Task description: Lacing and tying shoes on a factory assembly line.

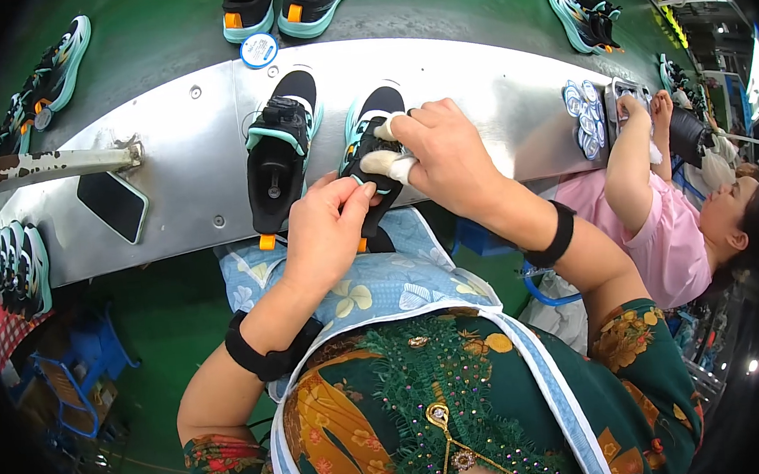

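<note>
Two black sneakers with mint-green soles lie side by side on a metal bench in front of me, toes pointing away. The left sneaker (270, 179) shows its open collar and an orange heel tab. Both my hands are at the right sneaker (380, 101). My left hand (325, 228) pinches the mint edge of its tongue or collar between thumb and forefinger. My right hand (446, 156), with white covers on the thumb and a finger, curls closed over the laces area. What its fingertips grip is partly hidden.
On the metal bench (165, 120) lie a dark phone (114, 206) and a chipped metal bar (53, 166) at left. A round blue-white tag (259, 50) sits near another pair of sneakers (295, 7). Similar tags (584, 118) lie at right, beside a co-worker in pink (646, 225).
</note>
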A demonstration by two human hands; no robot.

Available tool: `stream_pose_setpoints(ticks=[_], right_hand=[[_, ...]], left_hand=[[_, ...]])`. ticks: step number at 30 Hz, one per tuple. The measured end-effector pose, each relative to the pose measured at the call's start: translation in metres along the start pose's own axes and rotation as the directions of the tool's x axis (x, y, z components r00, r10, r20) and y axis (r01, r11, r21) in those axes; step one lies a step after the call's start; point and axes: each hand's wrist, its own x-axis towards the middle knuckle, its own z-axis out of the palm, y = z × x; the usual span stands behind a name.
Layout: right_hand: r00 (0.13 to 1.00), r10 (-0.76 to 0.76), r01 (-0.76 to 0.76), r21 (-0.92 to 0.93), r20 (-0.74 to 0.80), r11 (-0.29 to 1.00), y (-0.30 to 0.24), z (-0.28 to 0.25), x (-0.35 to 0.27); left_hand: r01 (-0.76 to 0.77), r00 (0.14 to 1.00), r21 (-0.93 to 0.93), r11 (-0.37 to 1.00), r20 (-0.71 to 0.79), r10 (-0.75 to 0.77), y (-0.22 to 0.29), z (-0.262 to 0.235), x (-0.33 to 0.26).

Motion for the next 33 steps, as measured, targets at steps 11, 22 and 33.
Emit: stream_pose_setpoints(ticks=[11,22,33], right_hand=[[0.999,-0.012,0.010,0.049,0.048,0.999,0.004,-0.004,0.001],[0.998,-0.005,-0.004,0.147,0.063,0.989,0.015,-0.009,0.002],[0.937,0.062,-0.273,0.612,0.343,0.742,0.022,-0.003,0.012]], left_hand=[[-0.010,1.000,-0.026,1.000,-0.018,0.010,-0.003,0.003,-0.001],[0.024,1.000,-0.049,0.998,0.013,-0.024,0.000,0.002,-0.001],[0.116,0.988,-0.011,0.993,0.101,-0.114,0.003,-0.007,0.008]])
